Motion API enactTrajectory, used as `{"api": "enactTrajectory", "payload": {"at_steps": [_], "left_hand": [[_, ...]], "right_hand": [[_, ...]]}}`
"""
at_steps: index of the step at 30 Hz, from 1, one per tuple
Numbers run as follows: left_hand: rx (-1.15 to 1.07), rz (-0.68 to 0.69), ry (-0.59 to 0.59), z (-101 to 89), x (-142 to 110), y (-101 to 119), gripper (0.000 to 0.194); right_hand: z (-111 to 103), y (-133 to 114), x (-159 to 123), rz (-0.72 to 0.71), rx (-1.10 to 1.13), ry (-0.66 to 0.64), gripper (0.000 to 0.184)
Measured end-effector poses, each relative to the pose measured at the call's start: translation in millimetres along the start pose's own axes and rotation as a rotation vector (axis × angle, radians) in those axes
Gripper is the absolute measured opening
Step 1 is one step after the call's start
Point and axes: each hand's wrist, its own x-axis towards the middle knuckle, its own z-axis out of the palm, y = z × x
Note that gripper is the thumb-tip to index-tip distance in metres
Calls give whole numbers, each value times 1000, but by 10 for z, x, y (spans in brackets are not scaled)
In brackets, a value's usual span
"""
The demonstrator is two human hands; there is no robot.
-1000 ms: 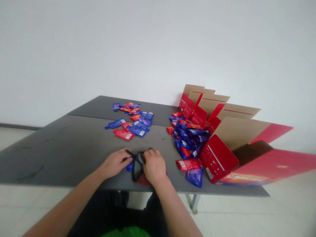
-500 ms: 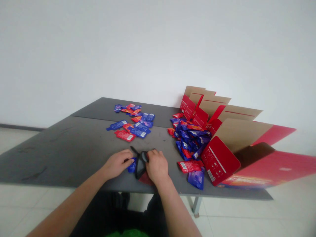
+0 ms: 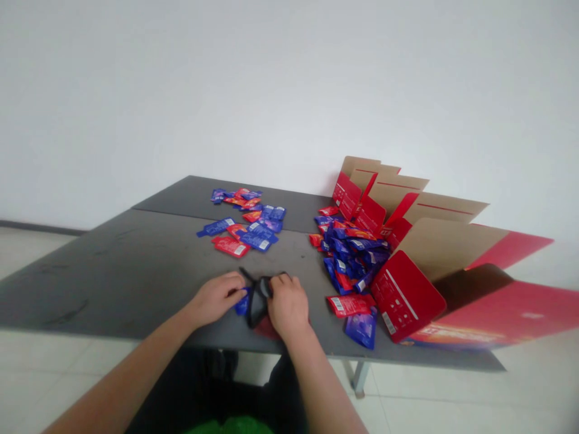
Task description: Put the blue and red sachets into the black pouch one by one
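My left hand (image 3: pixel 219 298) has its fingers curled, thumb and forefinger closed at the edge of a small blue packet (image 3: pixel 242 304) lying flat on the table. My right hand (image 3: pixel 288 304) is wrapped over a black framed object (image 3: pixel 257 301) with a thin bar jutting toward the far left; I cannot make out its exact kind. A dull red piece (image 3: pixel 266 328) shows under and in front of that object, partly covered by the right hand. The black object overlaps the blue packet's right side.
Flat blue and red packets (image 3: pixel 256 240) are scattered beyond my hands. A heap of filled blue and red pouches (image 3: pixel 350 250) lies to the right, against a row of open red cartons (image 3: pixel 409 295). The grey table (image 3: pixel 149 271) ends close to my body; a wall stands behind.
Both hands and the black object hold nearly the same place. The view has shifted slightly, so the cartons appear a little further right.
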Motion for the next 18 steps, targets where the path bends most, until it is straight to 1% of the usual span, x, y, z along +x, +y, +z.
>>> {"api": "enactTrajectory", "payload": {"at_steps": [2, 3, 4, 6, 8, 10, 11, 12, 13, 15, 17, 18], "left_hand": [[43, -5, -15, -5, 8, -15, 25], [53, -8, -20, -6, 10, -24, 25], [57, -11, -23, -6, 10, -33, 25], [64, -21, -31, -2, 8, -46, 24], [48, -32, -16, 4, 1, -48, 19], [-6, -33, 10, 8, -4, -36, 14], [-31, -33, 16, 9, -5, -26, 15], [-44, -32, 15, 7, -4, -16, 17], [-38, -31, 5, 5, -2, -6, 17], [10, -30, -18, -4, 5, 6, 19], [49, -18, -33, -14, 12, 5, 23], [56, -16, -38, -18, 14, 0, 25]], "right_hand": [[-72, 239, 49, 118, -59, -8, 15], [-125, 302, 74, 155, -81, -8, 15], [-180, 311, 93, 170, -90, 4, 15], [-253, 169, 104, 125, -69, 54, 12], [-245, -96, 83, 1, -22, 88, 11], [-169, -322, 42, -126, 13, 55, 13], [-121, -374, 21, -161, 24, 26, 14], [-78, -372, 2, -168, 30, 3, 15], [-46, -315, -9, -144, 30, -12, 14], [-34, -84, 0, -28, 5, -22, 13], [-98, 174, 40, 113, -53, -28, 15], [-149, 259, 60, 162, -79, -28, 15]]}}
